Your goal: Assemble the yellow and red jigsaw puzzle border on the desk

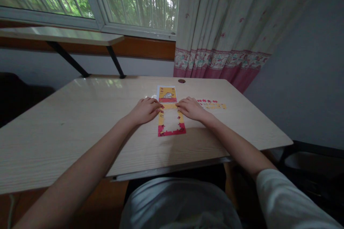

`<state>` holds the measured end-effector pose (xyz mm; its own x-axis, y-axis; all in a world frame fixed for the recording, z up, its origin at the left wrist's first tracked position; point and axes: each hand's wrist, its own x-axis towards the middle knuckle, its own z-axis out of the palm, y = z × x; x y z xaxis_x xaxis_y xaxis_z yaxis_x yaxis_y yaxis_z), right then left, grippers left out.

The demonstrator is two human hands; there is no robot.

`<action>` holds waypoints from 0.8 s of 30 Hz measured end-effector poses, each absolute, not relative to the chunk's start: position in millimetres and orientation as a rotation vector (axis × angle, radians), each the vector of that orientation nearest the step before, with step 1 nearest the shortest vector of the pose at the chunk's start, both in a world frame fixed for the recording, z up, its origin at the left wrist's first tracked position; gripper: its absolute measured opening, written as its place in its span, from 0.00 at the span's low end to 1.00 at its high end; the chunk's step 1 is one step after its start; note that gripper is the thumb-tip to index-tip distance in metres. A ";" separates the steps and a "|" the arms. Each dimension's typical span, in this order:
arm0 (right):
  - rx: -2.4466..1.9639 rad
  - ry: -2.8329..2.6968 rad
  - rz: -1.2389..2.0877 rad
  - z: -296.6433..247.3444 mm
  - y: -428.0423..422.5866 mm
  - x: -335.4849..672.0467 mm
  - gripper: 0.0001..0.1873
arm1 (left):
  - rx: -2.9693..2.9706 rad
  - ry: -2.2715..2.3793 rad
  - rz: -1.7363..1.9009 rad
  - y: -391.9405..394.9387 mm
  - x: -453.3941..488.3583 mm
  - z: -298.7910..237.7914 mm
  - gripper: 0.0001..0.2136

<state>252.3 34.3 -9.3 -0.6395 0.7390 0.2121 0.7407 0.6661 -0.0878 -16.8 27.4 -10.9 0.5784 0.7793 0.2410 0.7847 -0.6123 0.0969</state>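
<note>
A jigsaw frame (171, 129) with a yellow and red border and an empty white middle lies flat on the wooden table (80, 125). Beyond it sits a small picture card (167, 94) showing a cartoon animal on yellow. My left hand (145, 110) rests palm down at the frame's top left edge, fingertips touching the border. My right hand (191, 108) rests palm down at the top right edge, fingers also on the border. Both hands lie flat with nothing gripped. A row of loose puzzle pieces (212, 104) lies just right of my right hand.
A cable hole (181, 81) is at the table's far edge. Behind the table are a window (113, 0), a wall shelf (59, 35) on black brackets, and a flowered curtain (228, 25). A dark seat (16, 93) stands to the left.
</note>
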 end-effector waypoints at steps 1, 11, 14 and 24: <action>-1.194 -2.655 -0.002 -9.2 34.3 253.7 0.19 | -2.775 -1.374 -0.417 27.4 -18.5 -10.5 0.18; -1.154 -2.704 0.093 -11.1 30.8 254.2 0.22 | -2.886 -1.237 -0.394 25.6 -19.6 -11.5 0.19; -1.164 -2.713 0.110 -11.7 31.0 253.4 0.22 | -2.899 -1.248 -0.388 26.4 -20.3 -13.3 0.19; -1.120 -2.732 0.086 -10.7 29.4 252.1 0.21 | -2.908 -1.281 -0.308 25.2 -16.6 -12.9 0.21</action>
